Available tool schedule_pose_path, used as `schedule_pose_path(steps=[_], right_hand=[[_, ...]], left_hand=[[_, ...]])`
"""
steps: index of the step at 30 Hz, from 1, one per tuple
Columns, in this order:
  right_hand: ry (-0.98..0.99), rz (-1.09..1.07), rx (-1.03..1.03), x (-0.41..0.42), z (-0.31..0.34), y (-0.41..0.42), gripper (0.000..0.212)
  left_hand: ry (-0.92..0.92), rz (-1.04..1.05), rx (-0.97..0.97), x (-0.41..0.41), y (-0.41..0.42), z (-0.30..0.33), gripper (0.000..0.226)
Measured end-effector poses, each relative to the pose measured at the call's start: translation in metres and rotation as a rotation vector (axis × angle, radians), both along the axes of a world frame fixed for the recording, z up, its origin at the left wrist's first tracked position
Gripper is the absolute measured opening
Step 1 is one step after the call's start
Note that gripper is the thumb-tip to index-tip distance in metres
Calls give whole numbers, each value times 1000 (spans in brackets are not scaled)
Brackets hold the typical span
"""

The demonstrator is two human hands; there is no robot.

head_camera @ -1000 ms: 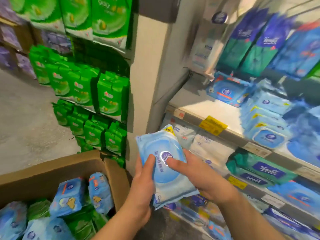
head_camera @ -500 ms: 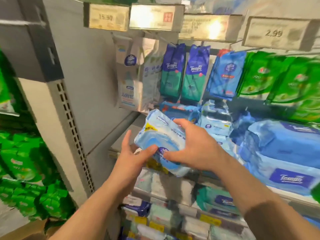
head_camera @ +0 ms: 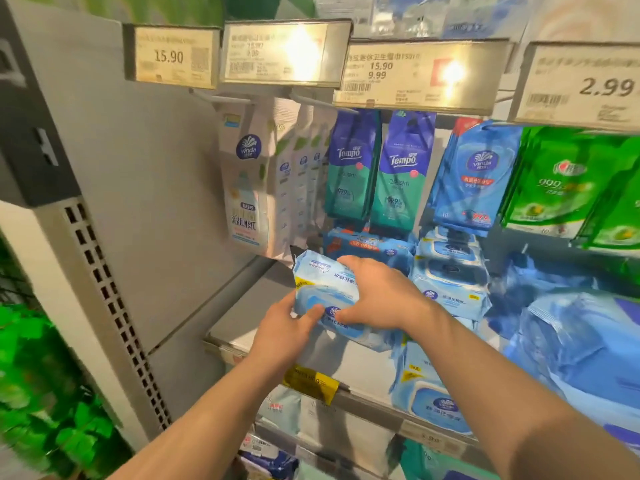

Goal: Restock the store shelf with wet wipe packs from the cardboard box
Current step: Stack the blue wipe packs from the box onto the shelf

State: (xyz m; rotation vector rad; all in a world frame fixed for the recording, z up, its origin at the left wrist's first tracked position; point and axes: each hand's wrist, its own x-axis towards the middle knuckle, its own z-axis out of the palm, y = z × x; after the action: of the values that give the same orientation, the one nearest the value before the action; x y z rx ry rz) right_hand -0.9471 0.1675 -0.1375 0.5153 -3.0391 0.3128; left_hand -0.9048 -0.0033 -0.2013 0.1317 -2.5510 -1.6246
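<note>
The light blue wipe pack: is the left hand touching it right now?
Touching. The head view shows the left hand with its thumb lying on the front face of the light blue wipe pack, while the right hand covers its top.

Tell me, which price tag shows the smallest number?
The rightmost price tag, reading 2.99, above the green packs; the others show 15.90 or 9.99.

Bright store light from overhead glares off two price tags [head_camera: 419, 72]. Green packs [head_camera: 38, 393] at the lower left smear with blur, and wide-angle distortion bends the frame's edges.
</note>
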Motion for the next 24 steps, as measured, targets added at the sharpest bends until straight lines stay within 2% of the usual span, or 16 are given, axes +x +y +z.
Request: schedule_pose_path(steps=[4, 8, 10, 13, 15, 19, 24], right_hand=[[21, -32, 206, -16, -12, -3, 90], [150, -94, 369, -22, -19, -3, 76], [211, -106, 414, -25, -18, -4, 66], [212, -109, 440, -33, -14, -5, 55], [176, -113, 417, -37, -14, -6, 56], [126, -126, 394, -42, -21, -2, 72], [89, -125, 384, -43, -26, 0, 88]], left_hand=[[-102, -72, -121, -25, 6, -9, 33], [-175, -268, 112, -45, 12, -5, 42], [-181, -296, 217, -55, 15, -4, 42], [-187, -310, 321, -67, 21, -6, 55], [-188, -315, 372, -70, 24, -11, 56], [-200, -263, 322, -77, 25, -20, 65], [-219, -209, 206, -59, 13, -4, 56]])
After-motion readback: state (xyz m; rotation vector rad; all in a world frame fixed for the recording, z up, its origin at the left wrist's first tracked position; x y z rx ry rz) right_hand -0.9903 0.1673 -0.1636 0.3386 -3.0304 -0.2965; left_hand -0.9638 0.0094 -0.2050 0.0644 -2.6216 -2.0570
